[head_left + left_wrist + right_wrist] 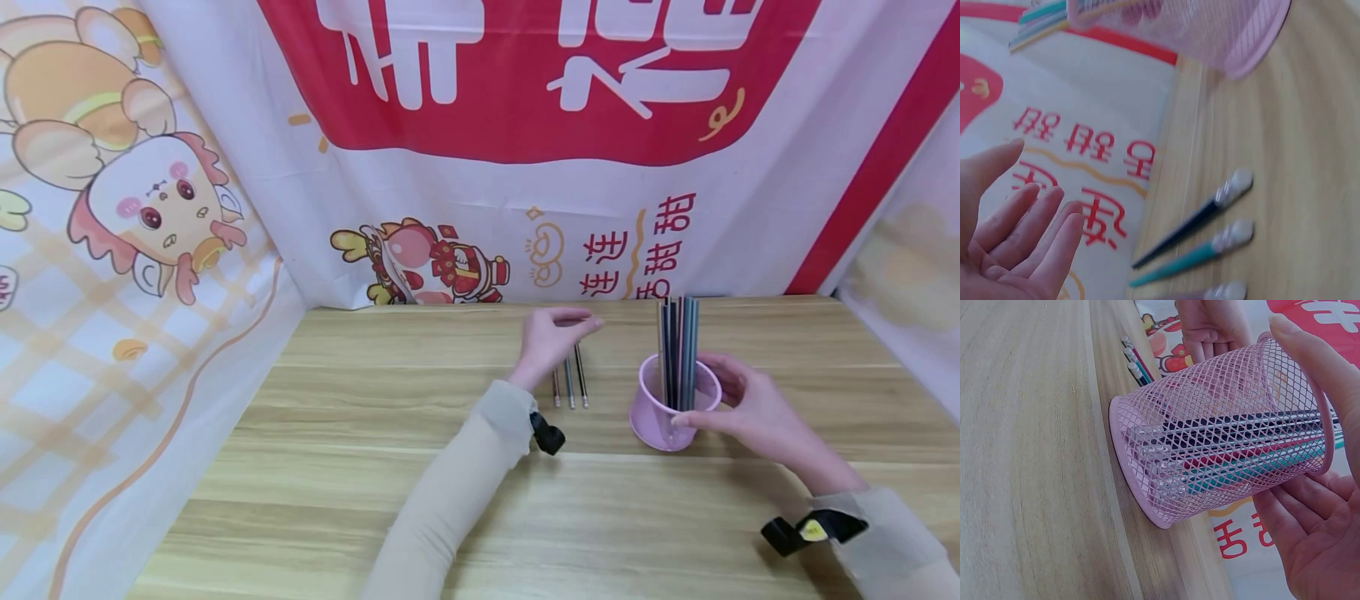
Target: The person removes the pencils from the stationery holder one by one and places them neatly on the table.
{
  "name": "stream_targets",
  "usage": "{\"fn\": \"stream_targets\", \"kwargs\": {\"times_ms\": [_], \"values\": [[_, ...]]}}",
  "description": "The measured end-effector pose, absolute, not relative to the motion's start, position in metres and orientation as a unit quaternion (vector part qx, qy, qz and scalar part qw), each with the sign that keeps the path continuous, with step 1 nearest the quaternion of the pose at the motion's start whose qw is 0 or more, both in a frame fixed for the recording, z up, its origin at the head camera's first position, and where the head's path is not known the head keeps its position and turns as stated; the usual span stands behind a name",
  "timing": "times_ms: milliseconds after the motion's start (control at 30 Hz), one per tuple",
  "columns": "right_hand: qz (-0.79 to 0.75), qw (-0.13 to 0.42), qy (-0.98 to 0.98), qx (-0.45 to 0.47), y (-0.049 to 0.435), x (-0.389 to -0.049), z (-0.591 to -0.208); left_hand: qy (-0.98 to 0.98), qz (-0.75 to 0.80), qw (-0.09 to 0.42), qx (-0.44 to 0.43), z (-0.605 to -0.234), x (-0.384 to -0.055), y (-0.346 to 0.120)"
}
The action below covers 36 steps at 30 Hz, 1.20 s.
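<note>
A pink mesh pencil cup (647, 423) stands on the table, with several pencils (690, 346) upright in it. My right hand (757, 414) holds the cup near its rim, thumb on the near side and fingers round the far side. Through the mesh (1210, 390) in the right wrist view, the pencils' eraser ends show at the bottom. My left hand (549, 340) hovers over three pencils lying side by side: a black pencil (581, 379), a teal pencil (570, 383) and a reddish pencil (557, 392). Nothing sits between its loosely bent fingers (1063, 250).
The wood-grain table (315, 467) runs back to a white and red printed cloth (525, 179). Another printed cloth (150, 350) with a cartoon animal borders the left side, and a pale cloth hangs at the right. Black straps (547, 433) circle both wrists.
</note>
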State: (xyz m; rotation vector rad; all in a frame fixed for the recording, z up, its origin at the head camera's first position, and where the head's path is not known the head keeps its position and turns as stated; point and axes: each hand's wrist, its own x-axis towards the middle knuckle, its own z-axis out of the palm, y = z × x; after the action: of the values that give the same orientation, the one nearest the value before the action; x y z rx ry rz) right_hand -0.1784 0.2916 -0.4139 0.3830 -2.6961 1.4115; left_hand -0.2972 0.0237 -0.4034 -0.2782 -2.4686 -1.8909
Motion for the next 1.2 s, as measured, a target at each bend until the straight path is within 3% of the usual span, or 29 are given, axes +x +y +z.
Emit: {"fn": "stream_targets", "kwargs": {"times_ms": [600, 1200], "values": [[0.471, 0.036, -0.872, 0.131, 0.292, -0.178, -0.415, -0.765, -0.616, -0.023, -0.185, -0.398, -0.261, 0.058], [0.470, 0.051, -0.871, 0.135, 0.291, -0.178, -0.417, -0.773, -0.603, -0.017, -0.198, -0.399, -0.253, 0.079]]}}
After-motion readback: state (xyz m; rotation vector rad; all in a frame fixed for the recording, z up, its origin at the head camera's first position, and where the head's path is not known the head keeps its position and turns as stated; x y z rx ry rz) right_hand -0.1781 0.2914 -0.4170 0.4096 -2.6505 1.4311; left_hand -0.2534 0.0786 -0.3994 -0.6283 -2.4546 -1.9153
